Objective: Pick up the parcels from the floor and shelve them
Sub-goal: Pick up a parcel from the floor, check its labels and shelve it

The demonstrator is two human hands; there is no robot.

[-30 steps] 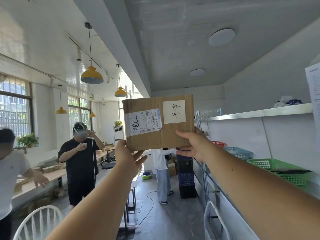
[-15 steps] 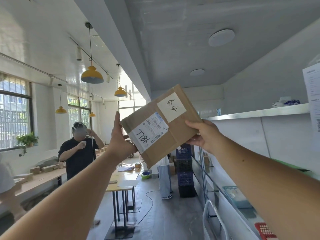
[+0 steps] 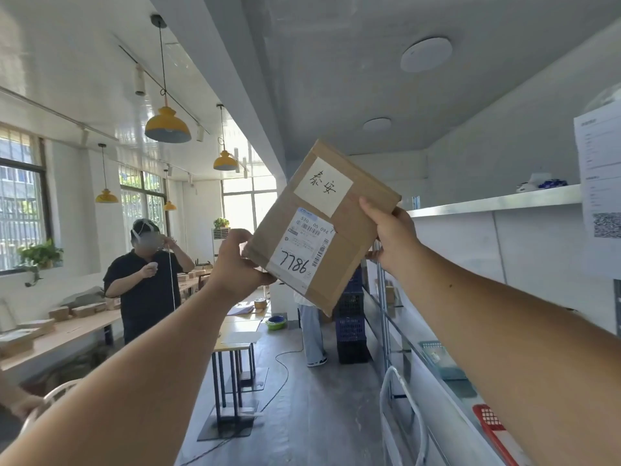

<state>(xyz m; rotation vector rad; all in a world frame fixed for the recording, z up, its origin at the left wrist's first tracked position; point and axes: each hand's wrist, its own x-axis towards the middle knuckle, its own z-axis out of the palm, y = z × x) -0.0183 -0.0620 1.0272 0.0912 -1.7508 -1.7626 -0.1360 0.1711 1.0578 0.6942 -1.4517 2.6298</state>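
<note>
I hold a flat brown cardboard parcel (image 3: 356, 227) up in front of me at head height, tilted with its top leaning right. It carries a white shipping label marked 7786 and a white note with handwriting. My left hand (image 3: 235, 264) grips its lower left corner. My right hand (image 3: 393, 237) grips its right edge, thumb on the front face. The metal shelf unit (image 3: 497, 201) runs along the wall to my right, its top shelf edge just right of the parcel.
A person in black (image 3: 148, 284) stands at the left by a long wooden bench (image 3: 57, 341) with small boxes. Another person (image 3: 312, 331) stands behind the parcel beside stacked blue crates (image 3: 351, 327). Narrow tables (image 3: 238, 334), a white chair back (image 3: 400, 415) and baskets (image 3: 437, 358) on lower shelves are near.
The parcel has turned clockwise from level to steeply tilted and shifted right toward the shelves. My left hand moved from its underside to its lower left corner.
</note>
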